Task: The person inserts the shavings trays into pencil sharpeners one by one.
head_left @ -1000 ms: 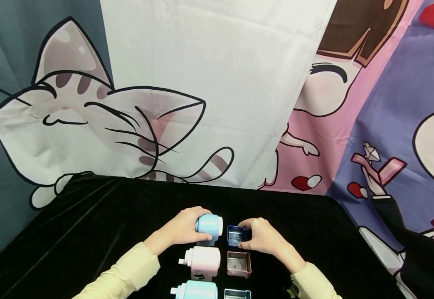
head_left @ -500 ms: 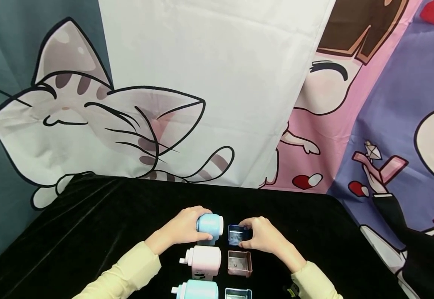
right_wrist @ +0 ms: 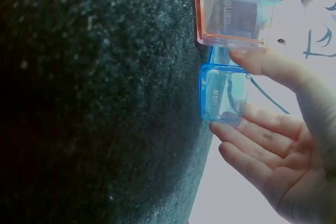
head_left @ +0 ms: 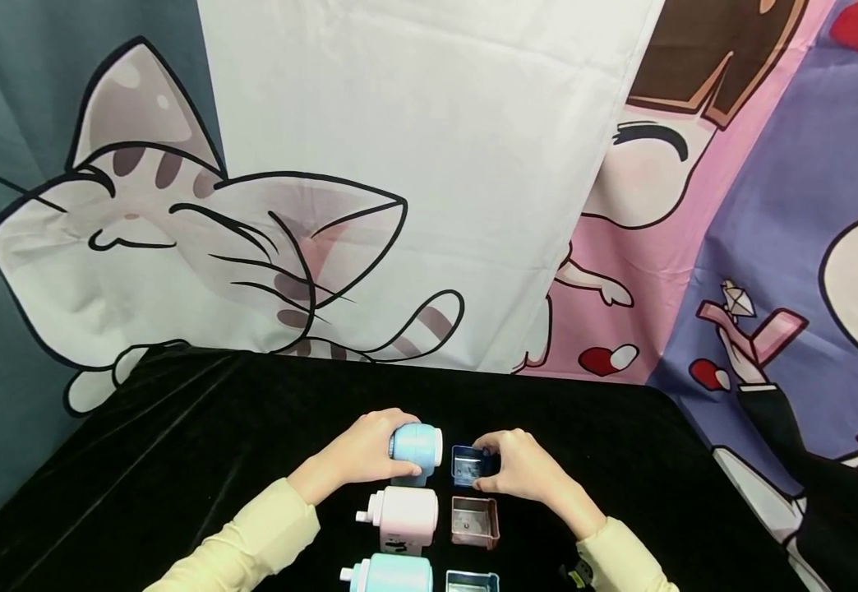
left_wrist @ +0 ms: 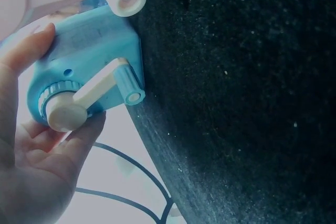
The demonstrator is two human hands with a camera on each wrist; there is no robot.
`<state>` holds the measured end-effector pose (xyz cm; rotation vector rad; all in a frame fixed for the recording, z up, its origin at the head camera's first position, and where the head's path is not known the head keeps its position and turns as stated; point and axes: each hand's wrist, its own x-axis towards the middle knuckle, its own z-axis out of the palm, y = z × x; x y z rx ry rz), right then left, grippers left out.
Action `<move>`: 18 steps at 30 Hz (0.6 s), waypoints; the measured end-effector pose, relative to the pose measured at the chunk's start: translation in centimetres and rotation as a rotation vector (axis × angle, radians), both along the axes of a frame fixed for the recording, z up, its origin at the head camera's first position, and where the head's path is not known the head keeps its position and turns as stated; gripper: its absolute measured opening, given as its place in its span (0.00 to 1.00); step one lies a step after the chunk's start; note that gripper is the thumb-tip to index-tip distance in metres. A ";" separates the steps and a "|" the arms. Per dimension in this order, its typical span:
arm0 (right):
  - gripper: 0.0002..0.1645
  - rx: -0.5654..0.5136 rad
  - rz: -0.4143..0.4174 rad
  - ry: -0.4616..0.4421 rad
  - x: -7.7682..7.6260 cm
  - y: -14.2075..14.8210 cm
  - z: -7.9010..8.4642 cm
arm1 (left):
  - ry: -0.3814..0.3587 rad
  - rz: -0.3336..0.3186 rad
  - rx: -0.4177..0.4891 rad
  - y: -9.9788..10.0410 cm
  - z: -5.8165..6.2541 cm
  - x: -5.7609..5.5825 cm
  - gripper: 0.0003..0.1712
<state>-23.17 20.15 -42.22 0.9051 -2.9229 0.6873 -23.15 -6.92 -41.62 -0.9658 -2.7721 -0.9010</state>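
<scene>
In the head view my left hand (head_left: pixel 366 448) grips a blue hand-crank pencil sharpener (head_left: pixel 416 444), the farthest in a column of sharpeners. Its white crank arm (left_wrist: pixel 97 85) with a blue knob shows in the left wrist view, thumb on one side and fingers on the other. To the right, my right hand (head_left: pixel 521 464) holds a clear blue shavings bin (head_left: pixel 466 467) between thumb and fingers. In the right wrist view that blue bin (right_wrist: pixel 223 95) looks open-topped and see-through. A small gap separates sharpener and bin.
Nearer me stand a pink sharpener (head_left: pixel 408 514) and a light teal one (head_left: pixel 395 575), cut off below. Beside them lie a pinkish-brown bin (head_left: pixel 473 522) and a teal bin (head_left: pixel 472 582). Black cloth (head_left: pixel 251 427) covers the table; a printed curtain (head_left: pixel 399 123) hangs behind.
</scene>
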 end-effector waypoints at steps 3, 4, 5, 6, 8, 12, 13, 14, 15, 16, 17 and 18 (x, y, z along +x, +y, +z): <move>0.27 -0.001 0.004 0.004 -0.1 0.0 -0.1 | -0.001 0.000 0.000 0.0 0.0 0.0 0.33; 0.27 -0.001 0.006 0.008 -0.1 0.0 -0.1 | -0.002 -0.001 0.001 0.0 0.1 0.0 0.33; 0.27 -0.002 0.007 0.011 -0.1 0.1 -0.1 | 0.000 -0.002 0.001 0.0 0.1 0.0 0.33; 0.27 -0.003 0.009 0.014 -0.1 0.1 -0.1 | 0.001 -0.002 0.002 0.0 0.1 0.0 0.33; 0.27 -0.004 0.013 0.019 -0.1 0.1 0.0 | 0.003 -0.002 0.003 0.0 0.0 0.0 0.32; 0.27 0.002 0.016 0.026 -0.2 0.1 0.0 | 0.006 -0.004 0.008 0.0 -0.1 0.0 0.32; 0.27 0.004 0.018 0.027 -0.2 0.1 0.0 | 0.006 -0.006 0.011 0.0 -0.1 0.0 0.32; 0.26 0.005 0.019 0.029 -0.2 0.1 0.0 | 0.007 -0.007 0.012 0.0 0.0 0.0 0.32; 0.26 0.006 0.020 0.031 -0.2 0.1 0.1 | 0.008 -0.007 0.011 0.0 0.0 0.1 0.32; 0.26 0.006 0.021 0.032 -0.2 0.1 0.1 | 0.010 -0.008 0.011 0.0 0.0 0.1 0.32; 0.26 0.007 0.021 0.034 -0.2 0.1 0.1 | 0.009 -0.007 0.010 0.1 0.0 0.1 0.32; 0.26 0.006 0.020 0.035 -0.2 0.1 0.1 | 0.009 -0.008 0.008 0.1 0.1 0.1 0.32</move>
